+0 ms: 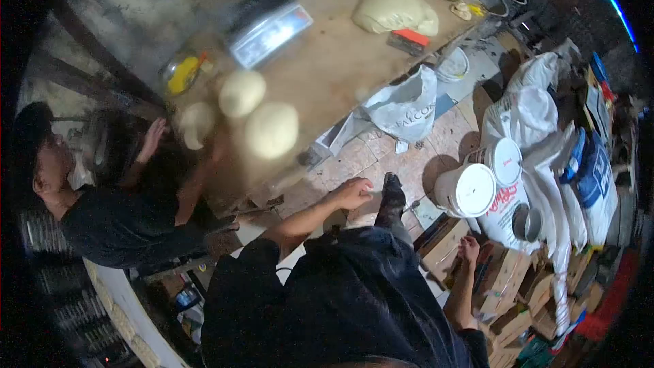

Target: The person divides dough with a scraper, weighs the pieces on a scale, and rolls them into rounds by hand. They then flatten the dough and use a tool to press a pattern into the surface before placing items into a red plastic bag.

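Observation:
My left hand [354, 193] hangs in front of my body over the tiled floor, fingers loosely bent and apart, with nothing visible in it. Low at my other side is my right hand [469, 249], also loosely curled and seemingly holding nothing, near the cardboard boxes [503, 279]. Neither hand touches the wooden worktable [327, 68]. Pale dough balls [272, 129] lie at its near left end, slightly blurred. A digital scale [269, 26] stands behind them. Farther along sit a large dough mass [395, 11] and a red-handled dough scraper [409, 41].
A co-worker [122, 211] in black reaches toward the dough at the left. White buckets [475, 189], a metal pot [526, 222] and stacked sacks [531, 123] stand at the right. A white plastic bag [409, 108] hangs by the table edge. Beneath me is tiled floor [381, 157].

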The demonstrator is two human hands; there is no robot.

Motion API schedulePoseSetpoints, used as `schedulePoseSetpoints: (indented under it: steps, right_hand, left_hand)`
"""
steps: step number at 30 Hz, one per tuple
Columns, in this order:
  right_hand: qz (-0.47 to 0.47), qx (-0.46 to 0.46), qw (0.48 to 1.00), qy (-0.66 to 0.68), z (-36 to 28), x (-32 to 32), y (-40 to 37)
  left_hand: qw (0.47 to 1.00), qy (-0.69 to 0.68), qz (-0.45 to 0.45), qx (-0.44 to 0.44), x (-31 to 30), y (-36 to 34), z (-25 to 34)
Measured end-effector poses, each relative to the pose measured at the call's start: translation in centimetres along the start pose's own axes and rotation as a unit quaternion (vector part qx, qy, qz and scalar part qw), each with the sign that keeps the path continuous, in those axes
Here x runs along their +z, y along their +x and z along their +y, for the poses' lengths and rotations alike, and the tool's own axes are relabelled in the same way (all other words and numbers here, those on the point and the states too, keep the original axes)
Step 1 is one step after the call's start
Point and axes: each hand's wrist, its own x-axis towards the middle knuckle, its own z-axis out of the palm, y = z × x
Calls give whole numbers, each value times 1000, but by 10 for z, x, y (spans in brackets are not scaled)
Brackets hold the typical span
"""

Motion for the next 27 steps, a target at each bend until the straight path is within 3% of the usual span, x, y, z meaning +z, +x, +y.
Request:
schedulePoseSetpoints:
  steps: [1, 2, 3, 4, 5, 6, 7, 8, 10, 11, 12, 13, 15, 16, 17, 18, 19, 21, 22, 24, 27]
  right_hand:
    - [-7, -2, 1000, -10, -17, -3, 25]
    - [111, -87, 984, -107, -48, 7, 62]
    - [231, -164, 940, -189, -81, 25, 98]
    - [209, -206, 951, -100, -111, 45, 149]
    - [124, -294, 947, 38, -204, 77, 143]
    - [35, -369, 927, 61, -276, 106, 161]
    - [11, -415, 910, 19, -339, 137, 172]
    - [-16, -451, 883, -132, -412, 156, 170]
    - [-72, -577, 801, -145, -502, 205, 190]
    - [-81, -577, 786, -204, -522, 235, 238]
    - [-49, -549, 766, -330, -548, 258, 275]
    - [-16, -509, 733, -451, -565, 276, 302]
    - [-51, -546, 746, -379, -570, 289, 336]
    - [77, -425, 786, -442, -561, 303, 340]
    - [60, -422, 786, -447, -553, 307, 346]
    - [44, -359, 819, -445, -558, 313, 328]
    - [26, -294, 849, -438, -564, 313, 308]
    - [2, -490, 778, -394, -535, 327, 336]
    - [-107, -424, 754, -490, -546, 332, 326]
    - [-213, -337, 721, -567, -554, 322, 296]
    - [-212, -562, 765, -235, -540, 290, 258]
  left_hand:
    - [1000, 9, 7, 12, 0, 10, -4]
    - [999, -25, 36, -12, 11, 20, -29]
    - [996, -52, 48, -53, -3, 22, -17]
    - [991, -76, 54, -92, -18, 23, -4]
    - [992, -83, 60, -75, -17, 30, -19]
    - [994, -74, 70, -41, -28, 34, -19]
    - [994, -68, 80, -7, -42, 40, -16]
    - [995, -66, 79, -5, -55, 45, -11]
    - [983, -14, 184, -8, -81, 46, 13]
    - [982, -16, 187, -11, -97, 47, 26]
    - [976, -48, 194, -81, -113, 47, 37]
    - [965, -81, 197, -153, -124, 45, 42]
    - [959, -48, 222, -171, -136, 36, 30]
    - [950, 14, 308, -60, -142, 36, 15]
    - [916, 67, 392, 54, -142, 41, 2]
    - [898, -118, 419, -72, -156, 40, 31]
    - [903, -104, 390, -144, -189, 41, 64]
    - [882, -134, 428, -146, -200, 45, 45]
    - [883, -138, 425, -144, -204, 57, 32]
    - [870, -72, 474, -111, -210, 79, 6]
    - [876, -68, 472, -73, -250, 132, 44]
